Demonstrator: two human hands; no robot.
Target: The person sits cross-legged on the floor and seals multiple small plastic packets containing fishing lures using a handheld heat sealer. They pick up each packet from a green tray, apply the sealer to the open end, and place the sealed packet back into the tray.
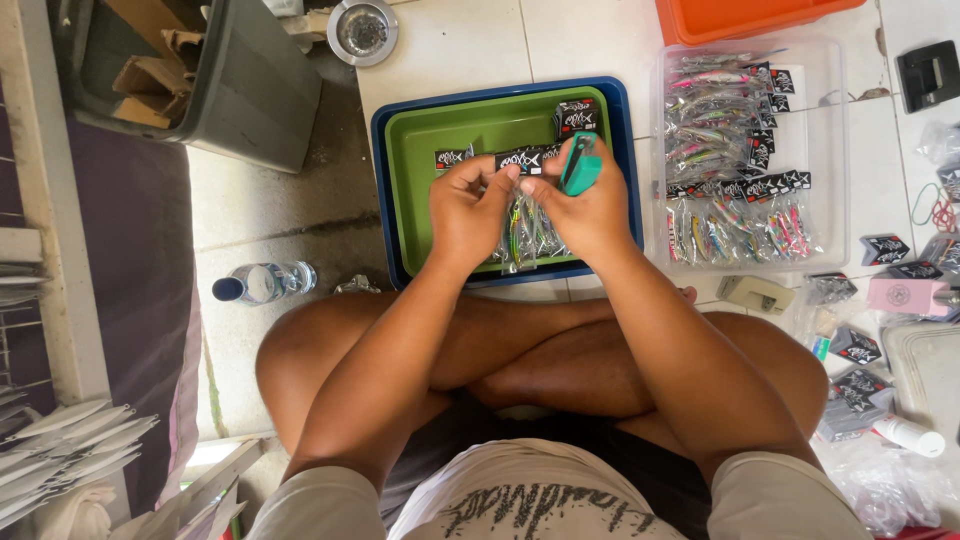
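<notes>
— What carries it all?
— A pale tiled floor (450, 45). A blue tray (380, 190) lies on it under the hands.
— And beside them?
— Right of the hands, a clear bin (830, 150) and an orange box (740, 18); left, a water bottle (262, 282) and a grey crate (250, 90).

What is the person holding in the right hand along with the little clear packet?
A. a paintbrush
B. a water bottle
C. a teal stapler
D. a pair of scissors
C: the right hand grips a teal stapler at the top of a clear packet with a black header card, which the left hand steadies over the green tray; the water bottle lies on the floor apart.
</notes>
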